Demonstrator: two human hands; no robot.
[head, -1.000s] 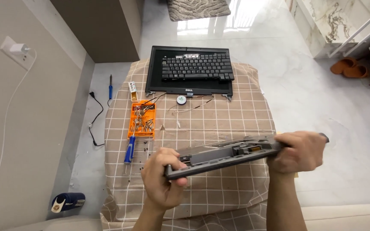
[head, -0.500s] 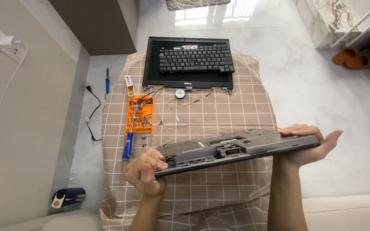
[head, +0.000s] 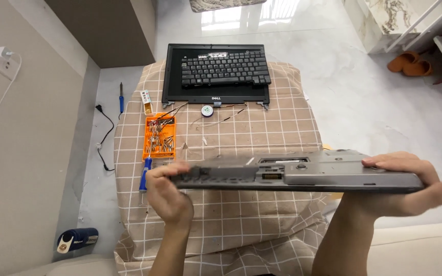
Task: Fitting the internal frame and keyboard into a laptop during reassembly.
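Observation:
I hold a grey laptop base (head: pixel 303 174) almost level above a table covered with a brown checked cloth (head: pixel 262 133). My left hand (head: pixel 167 197) grips its left end, thumb on the top edge. Under the right end lies my right hand (head: pixel 410 186), palm up, with the thumb resting on top. The base's near edge faces me, showing a connector slot and vents.
At the table's far end lie a black laptop screen frame (head: pixel 216 94) with a loose keyboard (head: pixel 225 68) on it, a small round part (head: pixel 207 111) and thin wires. An orange bit case (head: pixel 159 137) and a blue-handled screwdriver (head: pixel 144 176) lie at left. A soldering iron (head: pixel 121 102) and a blue tool (head: pixel 75 239) lie on the floor.
The laptop base has swung from tilted to nearly level and come closer to me. My right hand has slid under its right end, fingers spreading.

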